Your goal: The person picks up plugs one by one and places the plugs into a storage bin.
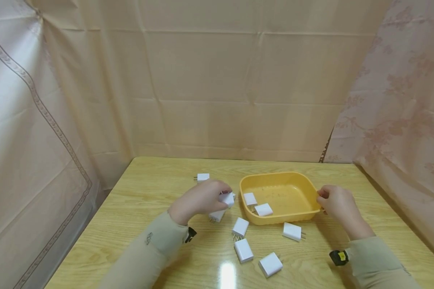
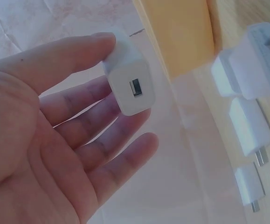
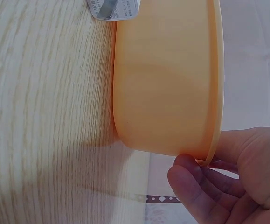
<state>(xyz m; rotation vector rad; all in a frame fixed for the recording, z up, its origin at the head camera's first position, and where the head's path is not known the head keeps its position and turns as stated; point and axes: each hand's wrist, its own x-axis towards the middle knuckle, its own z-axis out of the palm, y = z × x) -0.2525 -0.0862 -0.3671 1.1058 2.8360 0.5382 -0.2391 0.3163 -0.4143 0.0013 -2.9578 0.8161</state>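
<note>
Charger (image 1: 226, 199), USB port (image 2: 136, 87) facing the L wrist cam, is nr centre of frame, just left of the yellow tray (image 1: 293, 196); I can't make out its prongs. L hand (image 1: 204, 196) pinches it btwn thumb & fingers, arm slanting up from lower left, partly covering another charger (image 1: 216, 216). R hand (image 1: 339, 205), right of frame, grips the tray rim, fingers curled, some tips hidden. Two chargers (image 1: 263, 209) lie in the tray's near-left corner. More chargers (image 1: 244, 251) sit on the table (image 1: 152, 192), lower centre; one w/ a label (image 3: 114, 8) is cut off atop R wrist view.
</note>
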